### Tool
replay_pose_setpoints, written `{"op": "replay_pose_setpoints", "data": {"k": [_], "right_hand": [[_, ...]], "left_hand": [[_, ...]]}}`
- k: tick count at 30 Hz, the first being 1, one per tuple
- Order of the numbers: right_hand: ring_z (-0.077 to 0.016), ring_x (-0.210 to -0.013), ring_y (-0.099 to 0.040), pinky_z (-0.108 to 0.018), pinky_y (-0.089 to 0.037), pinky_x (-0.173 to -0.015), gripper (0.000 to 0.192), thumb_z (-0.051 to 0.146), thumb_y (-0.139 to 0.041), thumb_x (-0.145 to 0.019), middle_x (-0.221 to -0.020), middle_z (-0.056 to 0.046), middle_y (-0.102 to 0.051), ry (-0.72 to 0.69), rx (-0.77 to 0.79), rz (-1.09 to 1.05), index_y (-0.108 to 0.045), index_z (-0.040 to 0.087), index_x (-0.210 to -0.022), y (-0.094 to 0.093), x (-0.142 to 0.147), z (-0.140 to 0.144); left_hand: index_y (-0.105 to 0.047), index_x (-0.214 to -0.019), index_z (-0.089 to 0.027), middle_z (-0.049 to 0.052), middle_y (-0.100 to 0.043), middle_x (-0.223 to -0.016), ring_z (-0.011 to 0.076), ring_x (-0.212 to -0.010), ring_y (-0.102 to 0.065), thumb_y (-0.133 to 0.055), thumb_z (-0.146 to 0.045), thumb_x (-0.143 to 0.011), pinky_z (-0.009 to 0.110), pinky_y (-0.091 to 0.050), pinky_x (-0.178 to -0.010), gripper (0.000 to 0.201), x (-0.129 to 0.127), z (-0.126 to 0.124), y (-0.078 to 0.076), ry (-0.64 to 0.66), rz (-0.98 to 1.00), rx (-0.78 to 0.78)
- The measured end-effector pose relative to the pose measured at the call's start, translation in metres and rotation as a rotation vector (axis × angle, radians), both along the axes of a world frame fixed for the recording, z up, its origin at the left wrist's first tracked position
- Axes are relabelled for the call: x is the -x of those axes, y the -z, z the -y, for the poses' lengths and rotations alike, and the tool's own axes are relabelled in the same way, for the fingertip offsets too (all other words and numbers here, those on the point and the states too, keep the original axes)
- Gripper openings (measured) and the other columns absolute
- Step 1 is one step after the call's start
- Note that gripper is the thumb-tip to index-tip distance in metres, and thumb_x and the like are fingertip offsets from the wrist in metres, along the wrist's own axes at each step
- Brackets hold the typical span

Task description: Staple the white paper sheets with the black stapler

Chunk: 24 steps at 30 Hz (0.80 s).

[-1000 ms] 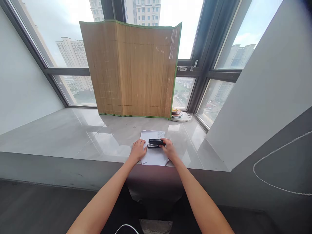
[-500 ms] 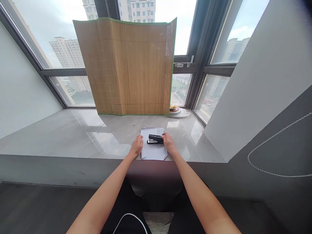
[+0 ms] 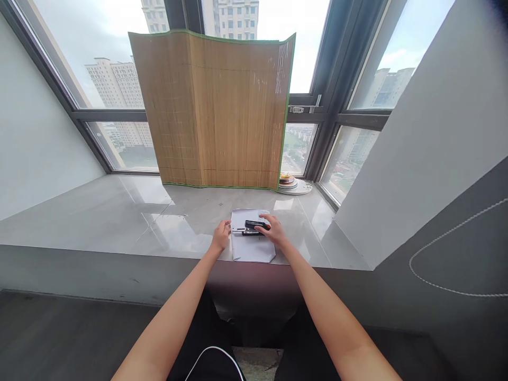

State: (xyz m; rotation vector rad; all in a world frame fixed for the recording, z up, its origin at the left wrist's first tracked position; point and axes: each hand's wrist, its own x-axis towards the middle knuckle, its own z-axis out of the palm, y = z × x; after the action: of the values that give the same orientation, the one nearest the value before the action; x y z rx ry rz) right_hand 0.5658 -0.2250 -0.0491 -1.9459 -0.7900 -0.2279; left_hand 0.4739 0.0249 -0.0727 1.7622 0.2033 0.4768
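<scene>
Black stapler (image 3: 254, 227), white paper (image 3: 253, 246), green-edged tan bamboo screen (image 3: 216, 111).

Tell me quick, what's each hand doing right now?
Left hand: fingertips at the stapler's metal front end; grip unclear.
Right hand: closed on the stapler, over the paper.

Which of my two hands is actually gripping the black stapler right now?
Your right hand: it wraps the black stapler over the paper. Your left hand only reaches the thin metal piece sticking out of its left end.

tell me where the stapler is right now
In the head view the stapler lies on the white paper near the ledge's front edge, between the left hand and right hand.
</scene>
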Motion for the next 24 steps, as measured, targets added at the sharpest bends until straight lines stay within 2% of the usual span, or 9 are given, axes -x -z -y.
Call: {"op": "replay_pose_setpoints", "data": {"k": [2, 4, 6, 8, 11, 14, 18, 21, 24], "right_hand": [[-0.0248, -0.099, -0.070, -0.035, -0.053, -0.086, 0.031, 0.036, -0.075, -0.082, -0.107, -0.005, -0.077, -0.059, 0.086, 0.000, -0.075, 0.025, -0.111, -0.001, 0.002, -0.009], [-0.0245, -0.091, -0.072, -0.035, -0.053, -0.085, 0.027, 0.028, -0.077, -0.080, -0.100, -0.005, -0.078, -0.016, 0.106, 0.028, -0.077, 0.024, -0.106, -0.002, 0.009, -0.018], [-0.0259, -0.095, -0.072, -0.036, -0.053, -0.086, 0.027, 0.025, -0.077, -0.083, -0.104, -0.006, -0.078, 0.070, 0.074, 0.125, -0.077, 0.024, -0.109, -0.005, 0.021, -0.027], [-0.0267, -0.102, -0.070, -0.038, -0.052, -0.090, 0.026, 0.023, -0.070, -0.090, -0.111, -0.008, -0.077, 0.094, 0.085, 0.289, -0.075, 0.025, -0.116, -0.012, 0.036, -0.034], [-0.0262, -0.109, -0.067, -0.042, -0.048, -0.098, 0.030, 0.016, -0.054, -0.101, -0.116, -0.008, -0.075, -0.004, 0.202, 0.551, -0.073, 0.027, -0.122, -0.023, 0.054, -0.042], [-0.0241, -0.112, -0.066, -0.042, -0.046, -0.099, 0.036, 0.012, -0.044, -0.105, -0.118, -0.008, -0.074, -0.111, 0.301, 0.694, -0.071, 0.026, -0.125, -0.026, 0.062, -0.051], [-0.0230, -0.115, -0.064, -0.041, -0.044, -0.101, 0.034, 0.014, -0.044, -0.108, -0.120, -0.008, -0.073, -0.148, 0.346, 0.753, -0.069, 0.027, -0.126, -0.020, 0.063, -0.061], [-0.0234, -0.115, -0.064, -0.041, -0.042, -0.102, 0.033, 0.015, -0.045, -0.108, -0.120, -0.008, -0.072, -0.135, 0.327, 0.736, -0.069, 0.028, -0.126, -0.016, 0.065, -0.066], [-0.0238, -0.113, -0.064, -0.041, -0.042, -0.101, 0.034, 0.015, -0.044, -0.108, -0.119, -0.007, -0.073, -0.125, 0.335, 0.726, -0.070, 0.028, -0.124, -0.015, 0.070, -0.067]], "left_hand": [[-0.060, -0.108, -0.019, 0.013, -0.066, -0.128, 0.0241, -0.132, -0.060, -0.045, -0.029, -0.096, 0.041, -0.053, -0.106, 0.022, -0.002, -0.003, 0.003, 0.007, 0.027, 0.128], [-0.059, -0.108, -0.018, 0.014, -0.064, -0.130, 0.0237, -0.130, -0.062, -0.049, -0.027, -0.094, 0.041, -0.053, -0.107, 0.020, -0.003, -0.005, 0.005, 0.014, 0.040, 0.206], [-0.058, -0.110, -0.018, 0.016, -0.063, -0.133, 0.0233, -0.127, -0.064, -0.052, -0.025, -0.092, 0.042, -0.052, -0.109, 0.020, -0.002, -0.007, 0.005, 0.025, 0.046, 0.251], [-0.057, -0.113, -0.017, 0.017, -0.062, -0.134, 0.0233, -0.124, -0.066, -0.056, -0.025, -0.092, 0.043, -0.053, -0.109, 0.023, -0.001, -0.008, 0.004, 0.030, 0.052, 0.281], [-0.056, -0.117, -0.016, 0.018, -0.066, -0.130, 0.0233, -0.120, -0.068, -0.061, -0.026, -0.091, 0.043, -0.054, -0.107, 0.028, 0.001, -0.009, 0.002, 0.030, 0.056, 0.306], [-0.059, -0.115, -0.016, 0.017, -0.070, -0.126, 0.0223, -0.116, -0.069, -0.061, -0.028, -0.092, 0.043, -0.054, -0.107, 0.026, 0.003, -0.010, -0.001, 0.022, 0.060, 0.306], [-0.062, -0.112, -0.016, 0.013, -0.073, -0.121, 0.0217, -0.117, -0.068, -0.061, -0.034, -0.094, 0.042, -0.052, -0.108, 0.025, 0.006, -0.011, -0.005, -0.002, 0.092, 0.325], [-0.063, -0.109, -0.016, 0.012, -0.075, -0.117, 0.0211, -0.112, -0.070, -0.064, -0.035, -0.095, 0.043, -0.052, -0.110, 0.024, 0.008, -0.010, -0.008, -0.001, 0.094, 0.436], [-0.062, -0.105, -0.015, 0.014, -0.074, -0.116, 0.0195, -0.111, -0.071, -0.055, -0.030, -0.102, 0.040, -0.052, -0.111, 0.018, 0.008, -0.009, -0.010, -0.020, 0.089, 0.562]]}}
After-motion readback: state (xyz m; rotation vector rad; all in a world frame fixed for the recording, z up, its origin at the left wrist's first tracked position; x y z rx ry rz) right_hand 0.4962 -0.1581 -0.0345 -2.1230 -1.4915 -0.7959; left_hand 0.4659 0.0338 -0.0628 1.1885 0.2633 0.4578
